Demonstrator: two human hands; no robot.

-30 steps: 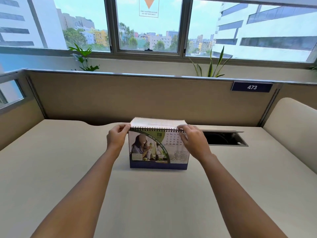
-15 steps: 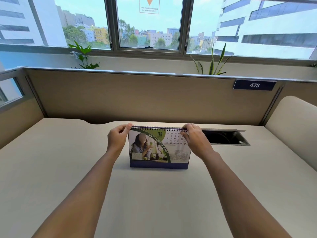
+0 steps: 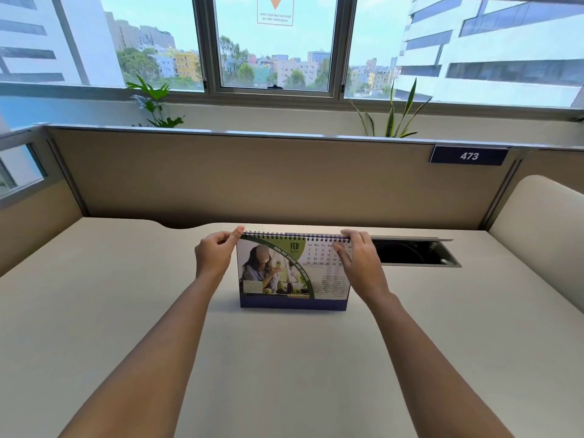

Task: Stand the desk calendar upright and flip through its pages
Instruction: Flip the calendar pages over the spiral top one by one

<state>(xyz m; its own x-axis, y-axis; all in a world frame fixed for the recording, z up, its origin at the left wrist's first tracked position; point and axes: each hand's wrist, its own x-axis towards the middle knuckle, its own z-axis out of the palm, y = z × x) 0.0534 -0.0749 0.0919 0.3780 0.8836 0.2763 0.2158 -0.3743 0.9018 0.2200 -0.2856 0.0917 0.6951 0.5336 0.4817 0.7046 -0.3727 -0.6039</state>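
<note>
The desk calendar [image 3: 284, 279] stands upright on the beige desk [image 3: 284, 358], a spiral binding along its top and the FEB page with a photo facing me. My left hand [image 3: 215, 254] pinches the top left corner at the binding. On the top right corner rests my right hand [image 3: 360, 260], fingers on the FEB page just below the binding, covering part of the date grid.
A cable slot with an open flap [image 3: 414, 251] lies in the desk just right of the calendar. A tan partition [image 3: 268, 178] with a "473" tag [image 3: 469, 155] backs the desk. A cream panel [image 3: 543, 222] closes the right side. Plants [image 3: 155, 102] stand behind.
The white page held up over the binding a second ago has dropped behind the calendar. The FEB page stays in front and both hands remain at the top corners.
</note>
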